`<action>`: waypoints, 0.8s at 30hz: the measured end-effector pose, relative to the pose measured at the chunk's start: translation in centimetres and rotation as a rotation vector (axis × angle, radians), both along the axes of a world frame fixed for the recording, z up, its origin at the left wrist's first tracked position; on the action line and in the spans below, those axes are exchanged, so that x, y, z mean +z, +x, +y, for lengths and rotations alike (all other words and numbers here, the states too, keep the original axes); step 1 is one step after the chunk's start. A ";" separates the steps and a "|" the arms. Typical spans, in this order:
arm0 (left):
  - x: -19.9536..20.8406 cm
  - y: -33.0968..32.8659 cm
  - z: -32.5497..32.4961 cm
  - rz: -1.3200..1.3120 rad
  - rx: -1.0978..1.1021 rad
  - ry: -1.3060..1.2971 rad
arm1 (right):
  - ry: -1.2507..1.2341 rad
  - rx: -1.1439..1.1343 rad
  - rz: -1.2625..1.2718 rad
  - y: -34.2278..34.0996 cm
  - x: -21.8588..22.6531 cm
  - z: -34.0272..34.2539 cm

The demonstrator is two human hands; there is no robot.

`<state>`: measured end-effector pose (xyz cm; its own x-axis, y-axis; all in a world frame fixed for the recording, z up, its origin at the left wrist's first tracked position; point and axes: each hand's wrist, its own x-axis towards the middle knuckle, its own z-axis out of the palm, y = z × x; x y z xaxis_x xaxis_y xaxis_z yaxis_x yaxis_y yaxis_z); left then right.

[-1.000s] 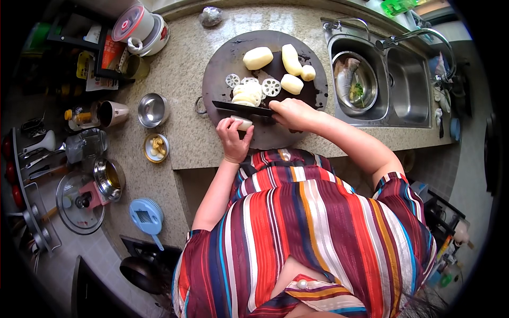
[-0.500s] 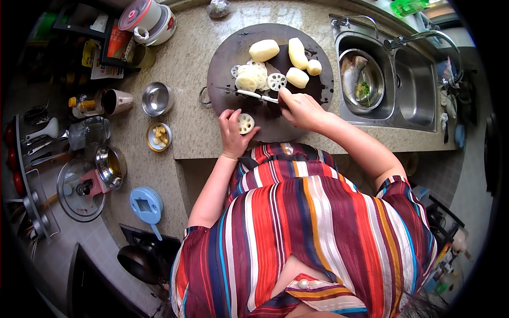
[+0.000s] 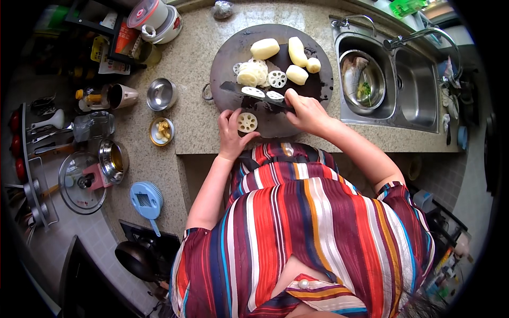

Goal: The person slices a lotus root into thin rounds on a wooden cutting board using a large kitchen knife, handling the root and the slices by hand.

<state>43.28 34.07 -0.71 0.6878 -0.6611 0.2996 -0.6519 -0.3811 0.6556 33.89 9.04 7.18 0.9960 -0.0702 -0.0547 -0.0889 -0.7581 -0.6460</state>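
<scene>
In a home kitchen, a round dark cutting board (image 3: 225, 55) sits on a speckled beige stone counter (image 3: 188, 53), near a double-basin steel sink (image 3: 418, 127). Four peeled, pale lotus root chunks (image 3: 265, 49) lie beyond a heap of white lotus slices (image 3: 248, 78). The right hand (image 3: 307, 113) grips a dark-bladed knife (image 3: 232, 88) bearing two slices; the left hand's (image 3: 231, 139) fingers and thumb clasp a cut lotus root piece (image 3: 247, 122) near the board's front edge. A counter strip separates board and round steel bowl (image 3: 161, 94).
</scene>
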 end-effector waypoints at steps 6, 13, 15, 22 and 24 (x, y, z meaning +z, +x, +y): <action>0.5 -0.6 1.7 -0.077 0.150 -0.075 | -0.024 -0.018 -0.054 -0.7 0.0 0.0; 8.3 2.8 -5.1 -0.237 -0.084 -0.087 | -0.127 0.014 -0.126 -0.6 -0.1 0.2; 9.3 3.1 -7.8 -0.296 -0.240 0.013 | -0.150 0.014 -0.139 -0.4 0.1 0.2; 5.9 4.7 -10.4 -0.107 -0.407 0.167 | -0.279 -0.027 -0.192 -0.1 0.7 -0.1; 5.5 5.3 -10.3 -0.105 -0.367 0.167 | -0.269 -0.037 -0.142 -0.3 0.8 -0.4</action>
